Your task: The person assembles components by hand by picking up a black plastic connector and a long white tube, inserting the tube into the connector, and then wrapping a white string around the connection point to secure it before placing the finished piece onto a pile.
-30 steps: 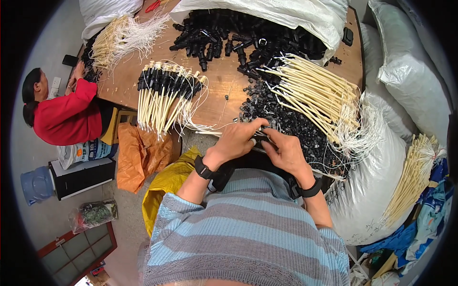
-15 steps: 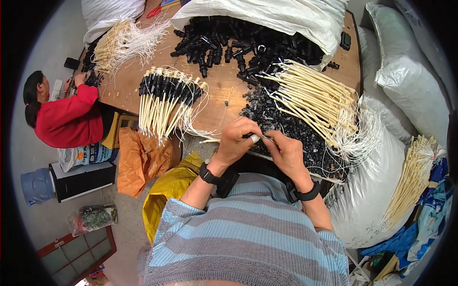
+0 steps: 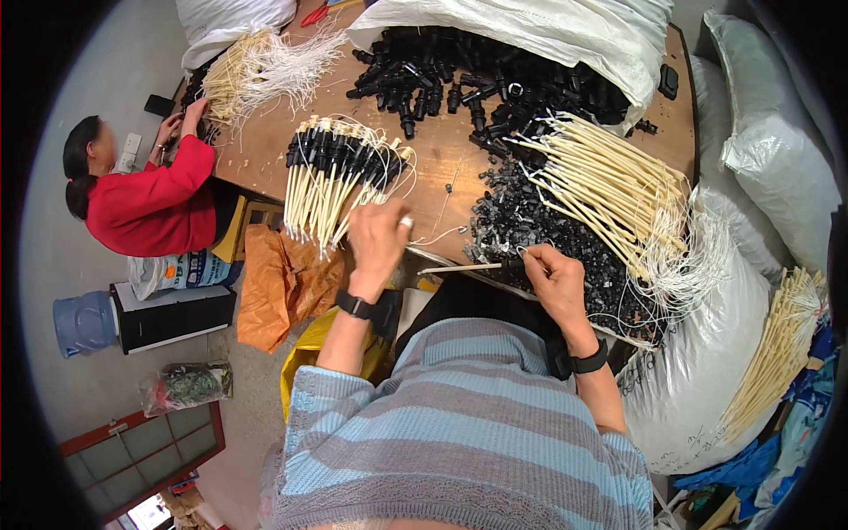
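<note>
My right hand point(image 3: 556, 281) pinches the black end of a cream rod point(image 3: 464, 268). A thin white cord loops up by its fingertips, and the rod points left along the table's front edge. Beside a bundle of cream rods with black sleeves point(image 3: 340, 177), my left hand point(image 3: 378, 243) is over the table edge. Its fingers are loosely bent and apart from a digit wrapped in white; some fingertips are hidden. Small black parts point(image 3: 521, 208) lie heaped just beyond my right hand. To the far right of them rests a pile of plain cream rods point(image 3: 609, 190) with white cords.
A white sack point(image 3: 521, 26) spills black fittings point(image 3: 415, 79) at the back. A person in red point(image 3: 150, 199) works at the table's left end, near more corded rods point(image 3: 256, 79). Full white sacks point(image 3: 773, 124) stand at right. Orange point(image 3: 278, 291) and yellow bags point(image 3: 309, 353) lie on the left.
My hands, which were together, have parted. My left hand has moved left and up to the sleeved bundle; my right holds the rod alone, slightly further right. The view has shifted a little.
</note>
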Available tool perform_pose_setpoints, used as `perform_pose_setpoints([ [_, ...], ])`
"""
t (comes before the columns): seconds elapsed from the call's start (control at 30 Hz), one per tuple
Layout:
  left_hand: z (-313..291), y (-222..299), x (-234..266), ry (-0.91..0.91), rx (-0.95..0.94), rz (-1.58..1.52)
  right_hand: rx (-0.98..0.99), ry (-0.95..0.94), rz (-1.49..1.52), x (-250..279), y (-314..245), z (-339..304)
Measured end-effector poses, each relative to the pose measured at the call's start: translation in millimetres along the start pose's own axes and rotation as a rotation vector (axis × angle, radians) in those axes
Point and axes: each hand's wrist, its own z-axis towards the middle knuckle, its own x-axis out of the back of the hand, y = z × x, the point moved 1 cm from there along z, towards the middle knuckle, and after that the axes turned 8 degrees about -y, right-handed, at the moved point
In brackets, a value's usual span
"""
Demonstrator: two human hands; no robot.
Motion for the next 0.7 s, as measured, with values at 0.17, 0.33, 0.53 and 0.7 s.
perform_pose_setpoints([
  [0.17, 44, 36, -26, 0.048, -0.089, -0.385, -0.004, -0.013, 0.040, 0, 3, -2],
  [0.33, 64, 37, -41, -0.145, 0.029, -0.346, -0.113, 0.017, 0.113, 5, 9, -6],
  [0.53, 63, 38, -47, -0.012, 0.095, -0.487, -0.092, 0.028, 0.144, 7, 13, -4],
  [0.7, 55, 65, -45, -0.126, 0.125, -0.790, -0.157, 0.082, 0.193, 5, 22, 2],
])
